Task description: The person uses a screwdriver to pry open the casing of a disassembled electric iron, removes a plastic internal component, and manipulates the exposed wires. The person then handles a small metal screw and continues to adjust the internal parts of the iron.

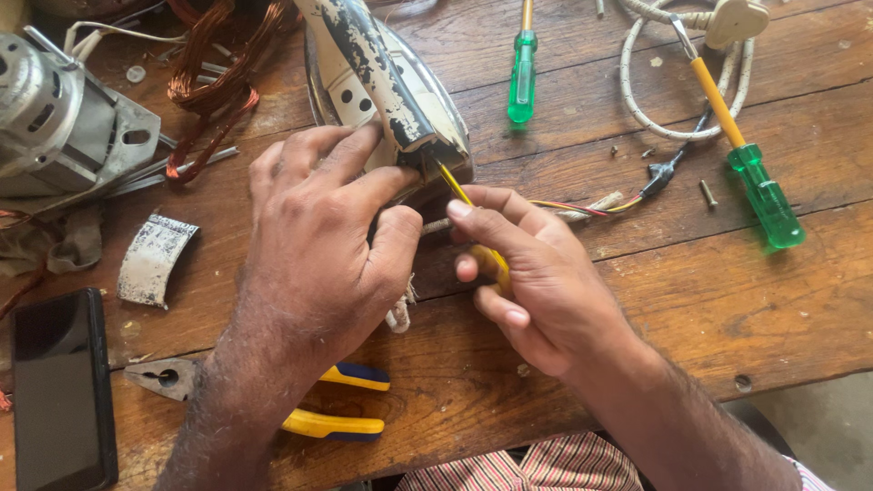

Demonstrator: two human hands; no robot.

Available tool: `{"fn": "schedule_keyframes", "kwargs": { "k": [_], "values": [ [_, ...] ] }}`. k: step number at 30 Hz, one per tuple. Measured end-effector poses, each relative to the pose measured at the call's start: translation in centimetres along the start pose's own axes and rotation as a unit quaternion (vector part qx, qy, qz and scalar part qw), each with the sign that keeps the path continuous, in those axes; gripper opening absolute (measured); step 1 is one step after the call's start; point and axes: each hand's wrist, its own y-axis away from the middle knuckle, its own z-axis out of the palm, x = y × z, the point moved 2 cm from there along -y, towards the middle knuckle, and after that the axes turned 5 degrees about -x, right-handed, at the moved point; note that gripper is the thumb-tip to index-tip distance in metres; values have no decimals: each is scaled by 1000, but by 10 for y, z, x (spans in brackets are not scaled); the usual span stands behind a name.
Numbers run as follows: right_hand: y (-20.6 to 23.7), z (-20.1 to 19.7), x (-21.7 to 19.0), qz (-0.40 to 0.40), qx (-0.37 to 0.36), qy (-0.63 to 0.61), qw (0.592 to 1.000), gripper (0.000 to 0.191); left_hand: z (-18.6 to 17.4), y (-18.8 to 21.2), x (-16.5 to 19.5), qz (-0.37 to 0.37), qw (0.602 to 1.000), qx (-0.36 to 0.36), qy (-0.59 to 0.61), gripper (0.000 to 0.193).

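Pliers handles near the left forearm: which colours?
Yellow with dark blue, on the pliers, head view.

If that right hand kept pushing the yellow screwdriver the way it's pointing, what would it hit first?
The right hand aims the yellow screwdriver up-left; its tip already seems to meet the rear end of the old iron, though depth is hard to judge.

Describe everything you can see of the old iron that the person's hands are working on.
The iron lies on the wooden table, its rear end toward the person. Its handle is white with much black showing where the paint has flaked off; the body below looks like shiny metal. The left hand steadies the rear of the handle. The right hand holds a yellow screwdriver whose tip goes in at the rear. A cloth-covered cord with coloured wires lies just beside it.
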Motion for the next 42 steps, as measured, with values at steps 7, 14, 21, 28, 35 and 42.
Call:
{"fn": "schedule_keyframes", "kwargs": {
  "k": [7,14,21,28,35,42],
  "values": [
    [1,5,-1,-32,-12,54,998,33,0,0,1,-4,1000,-4,-7,39],
    [1,8,-5,-9,50,83,995,32,0,0,1,-9,1000,-5,-10,38],
    [1,11,-6,-1,29,58,998,36,0,0,1,-3,1000,-4,-8,39],
    [-2,9,-7,-8,51,102,993,36,1,0,1,-1,1000,-1,-4,40],
    [0,12,-10,-16,38,110,993,37,1,0,-1,-2,1000,-6,-15,41],
    [1,16,-11,-28,56,120,991,37,0,1,0,-6,1000,-8,-9,41]
  ]
}}
